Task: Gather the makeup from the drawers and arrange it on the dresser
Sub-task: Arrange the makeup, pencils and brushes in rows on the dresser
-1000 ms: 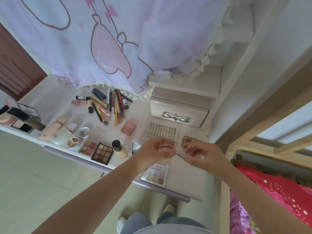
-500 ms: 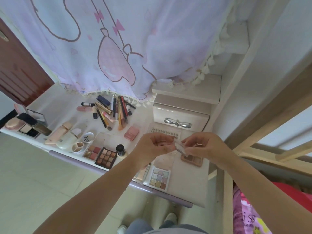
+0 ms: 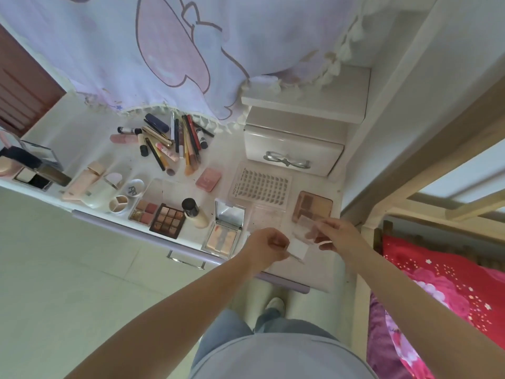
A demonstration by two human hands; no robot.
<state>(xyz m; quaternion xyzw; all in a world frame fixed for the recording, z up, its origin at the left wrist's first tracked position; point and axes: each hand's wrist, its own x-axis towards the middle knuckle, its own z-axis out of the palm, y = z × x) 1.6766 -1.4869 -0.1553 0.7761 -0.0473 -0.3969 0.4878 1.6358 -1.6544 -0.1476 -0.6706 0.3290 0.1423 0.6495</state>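
Head view. Both hands sit lower in the frame than half a second ago, now over the dresser's (image 3: 322,272) front edge at lower centre-right. Left hand (image 3: 266,246): fingers curled, pinching the lower piece of a small clear case, a whitish square pad (image 3: 298,248) with a thin bar beneath it. Right hand (image 3: 337,233): fingers pinched on the clear lid (image 3: 303,228), held just above and right of the pad. Earlier the two hands met around one closed piece; now the pieces are apart, opened like a hinge.

The pastel palette seen under the hands earlier is out of sight. The brown palette (image 3: 313,207) lies just above the right hand, uncovered. The lash tray (image 3: 261,187) lies left of it, below the small drawer (image 3: 292,153).

Unmoved on the dresser: mirrored compact (image 3: 225,231) left of the hands, foundation bottle (image 3: 195,213), dark nine-pan palette (image 3: 168,220), pink blush (image 3: 208,179), and the heap of pencils and brushes (image 3: 175,140) at upper centre-left. More compacts at far left.

The curtain (image 3: 164,50) fills more of the upper frame than before.
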